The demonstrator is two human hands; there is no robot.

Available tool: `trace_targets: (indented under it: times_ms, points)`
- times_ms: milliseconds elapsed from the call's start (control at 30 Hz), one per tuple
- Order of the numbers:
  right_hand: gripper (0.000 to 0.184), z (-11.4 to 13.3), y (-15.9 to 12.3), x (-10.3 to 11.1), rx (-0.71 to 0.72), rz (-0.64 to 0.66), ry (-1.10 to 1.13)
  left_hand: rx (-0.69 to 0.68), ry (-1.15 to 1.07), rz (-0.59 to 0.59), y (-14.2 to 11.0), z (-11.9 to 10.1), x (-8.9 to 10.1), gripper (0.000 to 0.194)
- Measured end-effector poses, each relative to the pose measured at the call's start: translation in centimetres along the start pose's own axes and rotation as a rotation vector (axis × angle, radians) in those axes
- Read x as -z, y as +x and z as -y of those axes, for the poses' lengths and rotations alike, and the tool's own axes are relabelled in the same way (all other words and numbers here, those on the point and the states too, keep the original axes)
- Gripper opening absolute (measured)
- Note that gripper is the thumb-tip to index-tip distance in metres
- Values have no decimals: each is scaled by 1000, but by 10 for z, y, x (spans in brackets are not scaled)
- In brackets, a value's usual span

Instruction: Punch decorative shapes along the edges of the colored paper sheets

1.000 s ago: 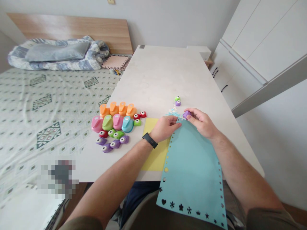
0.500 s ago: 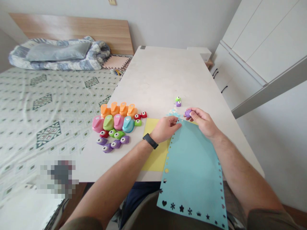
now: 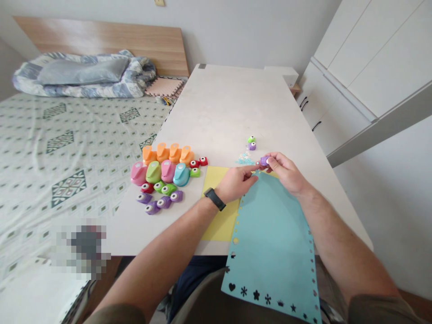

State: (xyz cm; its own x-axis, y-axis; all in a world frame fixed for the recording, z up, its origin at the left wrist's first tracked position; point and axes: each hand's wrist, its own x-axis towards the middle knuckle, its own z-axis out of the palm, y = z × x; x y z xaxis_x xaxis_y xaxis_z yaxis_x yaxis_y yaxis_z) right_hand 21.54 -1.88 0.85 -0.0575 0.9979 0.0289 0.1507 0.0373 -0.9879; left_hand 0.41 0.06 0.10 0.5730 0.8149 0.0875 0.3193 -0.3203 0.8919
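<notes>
My right hand [image 3: 286, 173] grips a small purple craft punch [image 3: 264, 161] above the table, just past the far edge of a light blue paper sheet [image 3: 275, 234]. My left hand [image 3: 236, 182], with a black band on its wrist, has its thumb on the sheet's far left corner; its lower fingers are hidden. Its index finger stretches out to the punch, and a tiny pale paper cut-out [image 3: 257, 163] shows by the fingertip. Shaped holes line the sheet's sides and near edge, including a heart, stars and a crown. The sheet hangs over the table's near edge towards my lap.
Yellow paper [image 3: 218, 225] lies under the blue sheet. Orange punches [image 3: 163, 153] and several other coloured punches [image 3: 164, 202] stand in rows at the left. Beyond my hands are paper bits [image 3: 245, 159], a green punch [image 3: 251, 139] and another purple punch [image 3: 252, 146]. A bed [image 3: 101, 135] adjoins the table.
My left hand has shifted slightly right, its index finger now stretched out to the punch. A tiny cut-out now shows by the fingertip. My right hand stays nearly still with the punch.
</notes>
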Motion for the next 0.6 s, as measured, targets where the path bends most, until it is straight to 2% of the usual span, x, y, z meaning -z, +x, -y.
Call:
trace_targets:
  times_ms: [233, 433, 600]
  points:
    - [41, 1, 0, -1, -5, -9, -18, 26, -33, -9, 1, 3, -2, 59]
    - [37, 7, -1, 3, 20, -14, -50, 53, -14, -43, 1, 1, 1, 47]
    - [38, 11, -3, 9, 56, 22, -155, 73, -94, -65, 1, 0, 3, 41]
